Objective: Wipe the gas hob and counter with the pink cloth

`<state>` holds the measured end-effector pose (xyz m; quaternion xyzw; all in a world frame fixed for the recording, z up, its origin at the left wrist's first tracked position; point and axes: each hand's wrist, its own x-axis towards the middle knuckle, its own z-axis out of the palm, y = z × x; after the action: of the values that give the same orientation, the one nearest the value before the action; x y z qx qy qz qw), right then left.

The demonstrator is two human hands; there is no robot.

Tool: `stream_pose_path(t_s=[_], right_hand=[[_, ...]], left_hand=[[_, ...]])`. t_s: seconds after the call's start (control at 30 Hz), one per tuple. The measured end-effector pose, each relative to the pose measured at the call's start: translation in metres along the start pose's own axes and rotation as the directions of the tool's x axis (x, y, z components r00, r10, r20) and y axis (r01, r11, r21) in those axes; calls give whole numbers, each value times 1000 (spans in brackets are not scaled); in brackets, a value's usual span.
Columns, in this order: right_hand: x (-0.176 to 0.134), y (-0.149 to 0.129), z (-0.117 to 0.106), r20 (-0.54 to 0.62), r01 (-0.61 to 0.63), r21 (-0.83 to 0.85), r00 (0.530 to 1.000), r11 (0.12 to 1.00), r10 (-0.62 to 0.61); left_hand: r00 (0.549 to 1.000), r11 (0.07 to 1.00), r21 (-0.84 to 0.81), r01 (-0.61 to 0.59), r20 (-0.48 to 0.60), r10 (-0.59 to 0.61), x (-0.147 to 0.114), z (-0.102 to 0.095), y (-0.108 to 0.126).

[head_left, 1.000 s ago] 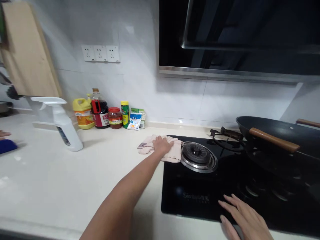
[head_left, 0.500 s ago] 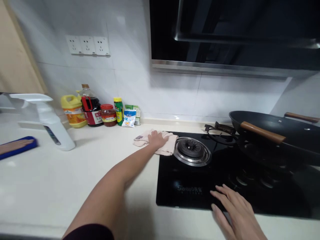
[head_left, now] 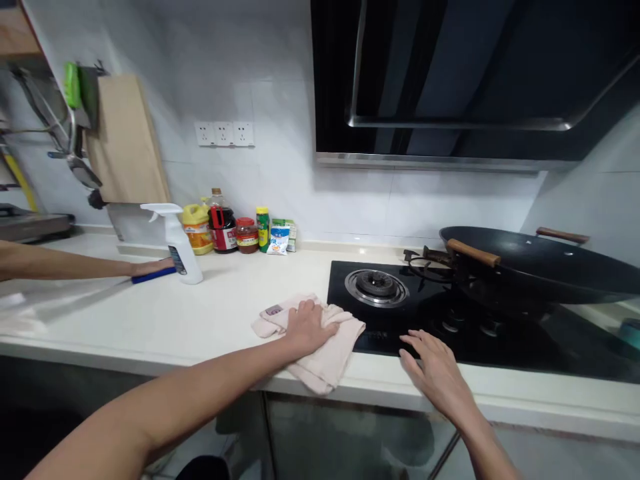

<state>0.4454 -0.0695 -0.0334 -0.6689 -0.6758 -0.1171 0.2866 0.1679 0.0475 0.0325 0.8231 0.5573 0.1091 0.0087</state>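
My left hand (head_left: 306, 328) presses down on a folded pale pink cloth (head_left: 320, 367), its fingers bent over the fabric. The cloth lies across the front of the white counter (head_left: 225, 320) and over the left edge of the black gas hob (head_left: 390, 327), with one corner at the counter's front edge. My right hand (head_left: 433, 367) rests by the hob's front edge, fingers spread, holding nothing. Behind my hands is a round burner (head_left: 377, 285) with no pan support on it.
A wok (head_left: 540, 267) with wooden handles covers the right burner, beside a loose pan support (head_left: 427, 263). On the left stand a white spray bottle (head_left: 181, 247) and several seasoning containers (head_left: 223, 230). Another person's hand (head_left: 150, 267) presses a blue cloth-like thing (head_left: 155, 275). A range hood (head_left: 450, 80) hangs above.
My left hand has drawn the cloth from the back of the counter beside the burner towards the front edge. The view has shifted left. The other person's hand has moved nearer the spray bottle.
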Motion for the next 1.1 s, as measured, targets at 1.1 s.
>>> stream_pose_path(t_s=[1.1], right_hand=[[9,9,1,-139,295,-115,941,949,-309]], left_hand=[[978,972,106,208,-23,-207,287,41,27]])
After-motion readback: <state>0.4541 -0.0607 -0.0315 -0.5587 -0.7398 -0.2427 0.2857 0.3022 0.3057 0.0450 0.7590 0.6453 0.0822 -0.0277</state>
